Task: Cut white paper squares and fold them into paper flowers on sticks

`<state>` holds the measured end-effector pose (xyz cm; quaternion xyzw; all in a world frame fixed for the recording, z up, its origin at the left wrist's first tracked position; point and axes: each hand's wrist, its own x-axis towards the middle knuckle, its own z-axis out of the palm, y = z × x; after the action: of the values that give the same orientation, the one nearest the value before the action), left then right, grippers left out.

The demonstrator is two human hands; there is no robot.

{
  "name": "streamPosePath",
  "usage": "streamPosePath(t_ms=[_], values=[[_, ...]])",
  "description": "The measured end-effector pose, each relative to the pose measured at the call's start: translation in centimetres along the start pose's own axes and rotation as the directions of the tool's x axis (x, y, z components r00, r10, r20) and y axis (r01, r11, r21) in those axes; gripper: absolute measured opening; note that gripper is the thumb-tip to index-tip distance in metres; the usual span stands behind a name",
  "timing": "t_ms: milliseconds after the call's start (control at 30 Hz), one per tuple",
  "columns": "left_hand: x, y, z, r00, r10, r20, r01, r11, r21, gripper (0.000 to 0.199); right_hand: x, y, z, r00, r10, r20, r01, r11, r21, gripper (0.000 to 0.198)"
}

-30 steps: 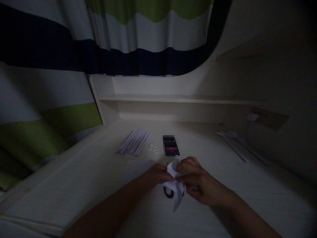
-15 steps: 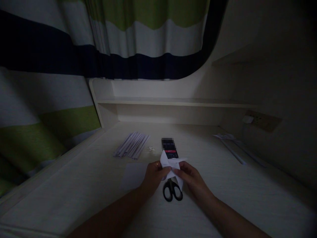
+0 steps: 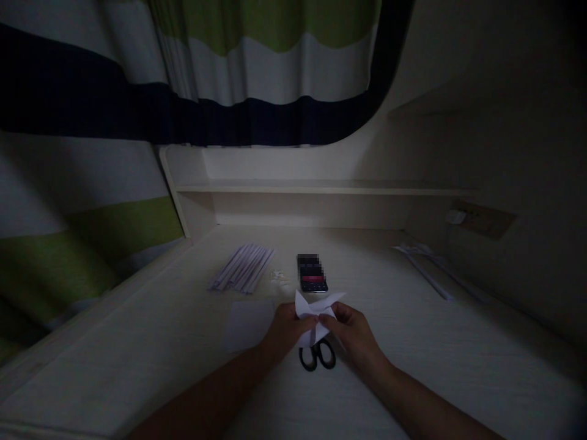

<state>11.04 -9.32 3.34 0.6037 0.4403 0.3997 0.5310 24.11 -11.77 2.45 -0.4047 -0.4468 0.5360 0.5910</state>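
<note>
A folded piece of white paper (image 3: 312, 330), with pointed flaps sticking up, is held between both hands above the desk. My left hand (image 3: 288, 327) pinches its left side, thumb on the near face. My right hand (image 3: 351, 327) grips the right side, and the two thumb tips nearly meet at the paper's middle. Below the paper lie scissors (image 3: 327, 365) with black handles; their blades are hidden. A flat white sheet (image 3: 247, 324) rests beside my left hand. Just beyond the paper is a dark phone (image 3: 312, 285), its screen partly blurred out.
Several thin rolled paper sticks (image 3: 243, 269) lie in a row at the back left. Small white scraps (image 3: 277, 275) sit beside them. More long paper strips (image 3: 424, 272) are at the right, near a wall socket (image 3: 486, 220). A shelf (image 3: 321, 188) spans the back, under a striped curtain (image 3: 275, 79).
The folded paper has turned and tilted in my fingers; its lower right flap no longer hangs down beside the scissors. Both hands keep their grip. The whole view has shifted slightly.
</note>
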Motion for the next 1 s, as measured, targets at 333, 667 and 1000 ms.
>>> streamPosePath(t_ms=[333, 667, 1000], values=[[0.2, -0.1, -0.3, 0.999, -0.05, -0.006, 0.05, 0.998, 0.05, 0.017, 0.3, 0.3, -0.1, 1.0, 0.013, 0.011, -0.013, 1.0, 0.006, 0.017], [2.2, 0.3, -3.7, 0.969, -0.087, -0.233, 0.037, 0.977, -0.211, 0.02, 1.2, -1.1, -2.1, 0.974, -0.212, -0.076, 0.17, 0.914, -0.368, 0.022], [3.8, -0.7, -6.6, 0.904, -0.074, -0.421, -0.02, 0.977, -0.213, 0.017, -0.7, -1.1, -1.0, 0.796, -0.035, 0.605, 0.592, 0.254, -0.765, 0.041]])
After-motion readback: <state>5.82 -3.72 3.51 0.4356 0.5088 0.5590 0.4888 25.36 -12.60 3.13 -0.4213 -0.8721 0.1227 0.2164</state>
